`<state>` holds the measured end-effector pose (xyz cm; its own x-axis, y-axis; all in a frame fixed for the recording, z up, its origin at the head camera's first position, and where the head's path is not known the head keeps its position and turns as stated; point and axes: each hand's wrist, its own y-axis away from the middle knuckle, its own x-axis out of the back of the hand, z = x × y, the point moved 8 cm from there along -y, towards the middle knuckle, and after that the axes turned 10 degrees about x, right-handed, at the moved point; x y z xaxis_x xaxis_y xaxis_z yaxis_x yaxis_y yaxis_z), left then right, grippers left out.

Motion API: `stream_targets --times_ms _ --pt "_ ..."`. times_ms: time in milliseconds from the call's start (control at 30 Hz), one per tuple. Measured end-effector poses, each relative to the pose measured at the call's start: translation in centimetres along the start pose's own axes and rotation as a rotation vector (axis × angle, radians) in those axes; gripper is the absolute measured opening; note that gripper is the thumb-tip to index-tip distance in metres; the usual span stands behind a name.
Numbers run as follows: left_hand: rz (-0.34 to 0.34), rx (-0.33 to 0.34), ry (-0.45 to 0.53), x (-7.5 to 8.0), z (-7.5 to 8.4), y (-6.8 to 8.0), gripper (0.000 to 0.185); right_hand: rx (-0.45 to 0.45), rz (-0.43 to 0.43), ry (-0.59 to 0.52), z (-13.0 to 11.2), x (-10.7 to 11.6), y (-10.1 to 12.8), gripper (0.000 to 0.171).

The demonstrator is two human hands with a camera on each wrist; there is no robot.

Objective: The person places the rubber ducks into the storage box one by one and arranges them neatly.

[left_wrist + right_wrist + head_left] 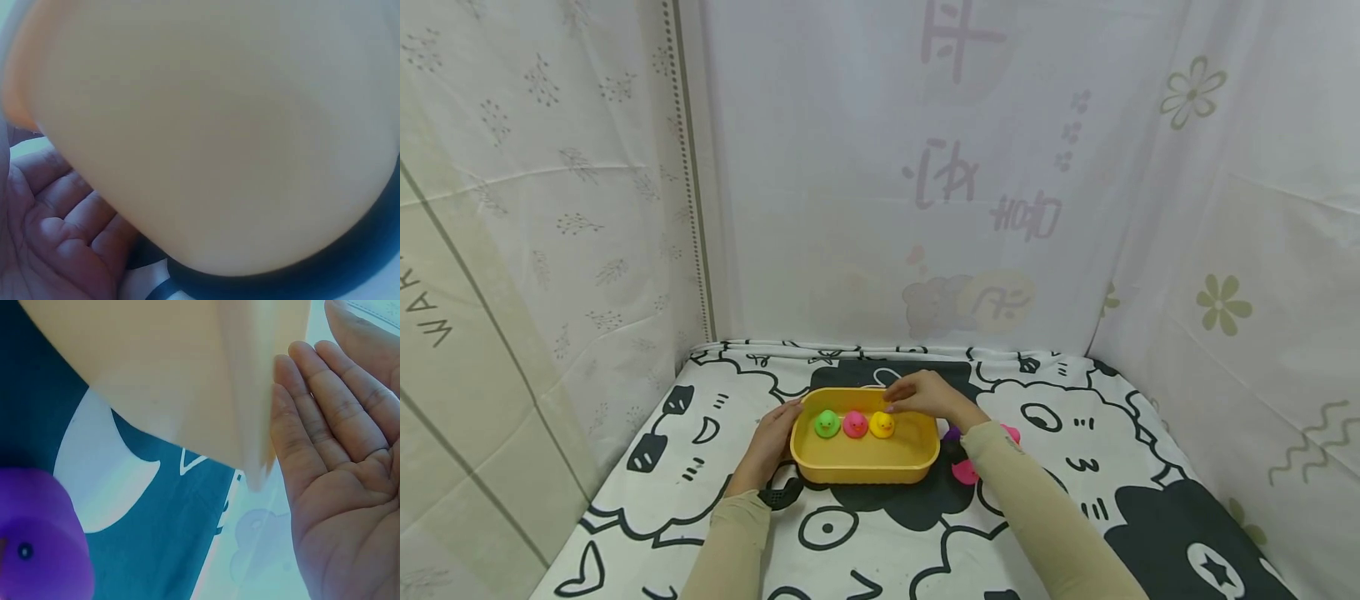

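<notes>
A yellow plastic tub point(865, 475) stands on the patterned cloth, with a green rubber duck point(827, 424), a pink rubber duck point(855, 425) and a yellow rubber duck point(882, 425) in a row inside. My left hand point(777, 433) holds the tub at its left end, fingers against the outer wall; in the left wrist view the wall hides their tips. My right hand point(928, 396) reaches over the back right rim, fingertips just behind the yellow duck. In the right wrist view its fingers point(340, 412) look nearly straight beside the tub wall, and nothing shows in its palm.
To the right of the tub, partly behind my right forearm, lie a purple rubber duck point(44, 544) and pink ones point(965, 472). A black-and-white cartoon cloth point(827, 567) covers the table. Pale printed curtains point(820, 208) close off the back and both sides.
</notes>
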<state>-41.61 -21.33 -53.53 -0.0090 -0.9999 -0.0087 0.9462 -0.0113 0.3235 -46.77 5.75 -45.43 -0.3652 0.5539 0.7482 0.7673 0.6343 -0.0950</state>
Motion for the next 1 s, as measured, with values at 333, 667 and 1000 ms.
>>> stream_targets --times_ms 333,667,1000 --pt "0.0 0.003 0.003 -0.1 0.0 -0.1 0.059 0.004 0.036 0.015 0.7 1.5 1.2 0.034" --pt "0.013 0.02 -0.012 -0.2 0.0 0.2 0.059 -0.025 0.093 -0.014 2.0 3.1 2.5 0.028" --pt "0.01 0.013 -0.005 -0.2 0.1 0.4 0.06 -0.03 0.122 -0.035 3.1 4.7 4.5 0.031"
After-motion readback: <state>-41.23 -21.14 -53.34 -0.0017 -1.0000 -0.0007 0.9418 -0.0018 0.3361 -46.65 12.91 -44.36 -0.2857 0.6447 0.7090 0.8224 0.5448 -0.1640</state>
